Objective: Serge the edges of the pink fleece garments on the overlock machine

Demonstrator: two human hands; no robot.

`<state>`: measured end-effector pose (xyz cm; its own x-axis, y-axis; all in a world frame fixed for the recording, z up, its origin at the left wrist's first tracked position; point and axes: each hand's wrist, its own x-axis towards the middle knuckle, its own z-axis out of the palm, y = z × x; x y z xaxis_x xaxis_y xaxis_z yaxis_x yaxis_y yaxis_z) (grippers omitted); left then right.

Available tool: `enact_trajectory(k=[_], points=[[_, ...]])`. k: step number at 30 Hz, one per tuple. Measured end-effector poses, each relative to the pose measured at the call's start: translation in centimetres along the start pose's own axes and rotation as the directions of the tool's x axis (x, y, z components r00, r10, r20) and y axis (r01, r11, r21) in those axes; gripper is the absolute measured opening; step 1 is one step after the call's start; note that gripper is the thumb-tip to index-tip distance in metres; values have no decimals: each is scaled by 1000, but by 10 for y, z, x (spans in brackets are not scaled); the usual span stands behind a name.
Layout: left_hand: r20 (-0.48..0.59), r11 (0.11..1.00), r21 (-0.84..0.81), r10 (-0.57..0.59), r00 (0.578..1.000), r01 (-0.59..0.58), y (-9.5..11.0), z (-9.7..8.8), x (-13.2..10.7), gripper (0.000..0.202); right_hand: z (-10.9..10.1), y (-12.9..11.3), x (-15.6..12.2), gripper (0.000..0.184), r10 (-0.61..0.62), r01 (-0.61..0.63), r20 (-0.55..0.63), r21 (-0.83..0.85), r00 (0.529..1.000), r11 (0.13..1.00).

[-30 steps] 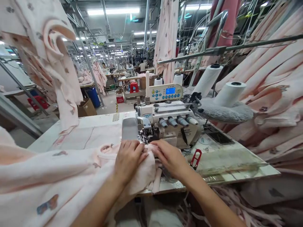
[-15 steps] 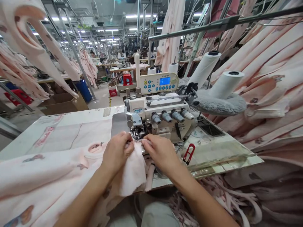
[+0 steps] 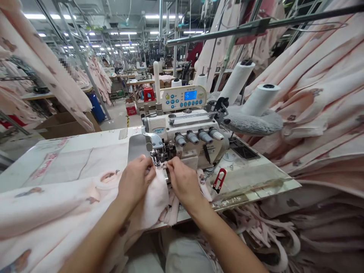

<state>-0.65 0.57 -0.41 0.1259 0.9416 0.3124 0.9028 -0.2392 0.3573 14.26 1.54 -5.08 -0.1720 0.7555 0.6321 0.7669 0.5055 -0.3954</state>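
Observation:
A pale pink printed garment (image 3: 57, 212) lies across the white table (image 3: 71, 151) and hangs over its front edge. My left hand (image 3: 135, 179) pinches a fold of it just left of the presser foot (image 3: 158, 156) of the white overlock sewing machine (image 3: 184, 132). My right hand (image 3: 182, 180) pinches the same cloth edge right at the foot, fingertips almost touching the left hand's. Both hands are closed on the fabric.
Red thread snips (image 3: 218, 179) lie on the table right of my right hand. White thread cones (image 3: 260, 100) stand behind the machine. Stacked pink garments (image 3: 321, 113) fill the right side, more hang at upper left (image 3: 42, 68). Pink trimmings (image 3: 261, 231) lie below the table edge.
My hands went from lying flat on the cloth to pinching its edge and bringing it up to the presser foot. The camera view has shifted slightly.

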Motion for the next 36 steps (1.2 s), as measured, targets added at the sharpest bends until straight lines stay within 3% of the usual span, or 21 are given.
enact_trajectory(k=[3, 5, 7, 8, 10, 12, 13, 17, 20, 25, 28, 30, 32, 34, 36], points=[[2, 999, 34, -26, 1000, 26, 2, -2, 0, 11, -8, -6, -5, 24, -5, 2, -70, -36, 998, 999], [-9, 999, 35, -28, 1000, 28, 2, -2, 0, 12, -16, -9, -15, 19, -27, 19, -218, -39, 975, 999], [-21, 1000, 25, -17, 1000, 18, 1, -2, 0, 13, -19, -10, -29, 17, 20, 6, -315, 82, 949, 997], [-25, 1000, 22, -10, 1000, 11, 1, -2, 0, 12, -18, -9, -35, 20, 92, -33, -272, 214, 958, 976], [-30, 1000, 19, -1, 1000, 1, 0, -2, 0, 12, -9, -8, -45, 38, 209, -184, 3, 484, 978, 855], [-30, 1000, 11, 6, 1000, -6, -1, -1, 0, 13, 2, -8, -48, 60, 212, -343, 276, 626, 938, 700], [-28, 1000, 5, 9, 1000, -9, -2, -1, 0, 13, 8, -9, -47, 65, 203, -385, 337, 661, 919, 644], [-5, 1000, -9, 9, 1000, -9, -2, -3, 0, 15, 13, -16, -43, 51, 339, -473, 345, 755, 875, 454], [16, 1000, -16, 0, 1000, 0, -1, -4, 0, 12, 9, -18, -43, 38, 466, -502, 307, 774, 830, 385], [35, 1000, -15, -7, 999, 8, -3, -4, 7, 12, 9, -15, -42, 37, 475, -548, 379, 784, 794, 292], [-50, 996, 64, 70, 996, -67, -6, 0, 4, 11, 10, -14, -38, 38, 474, -564, 407, 786, 781, 255], [-222, 964, 197, 219, 950, -177, -6, 4, -5, 9, 9, -14, -36, 38, 468, -574, 426, 785, 774, 235], [-323, 904, 292, 402, 857, -313, -4, 9, -19, 11, 8, -14, -35, 39, 455, -587, 452, 781, 767, 214], [-299, 857, 307, 499, 813, -413, -1, 13, -32, 22, 7, -15, -35, 38, 443, -599, 475, 777, 761, 196], [-228, 852, 292, 504, 833, -435, 2, 14, -41, 29, 7, -16, -36, 36, 437, -606, 487, 774, 756, 186]])
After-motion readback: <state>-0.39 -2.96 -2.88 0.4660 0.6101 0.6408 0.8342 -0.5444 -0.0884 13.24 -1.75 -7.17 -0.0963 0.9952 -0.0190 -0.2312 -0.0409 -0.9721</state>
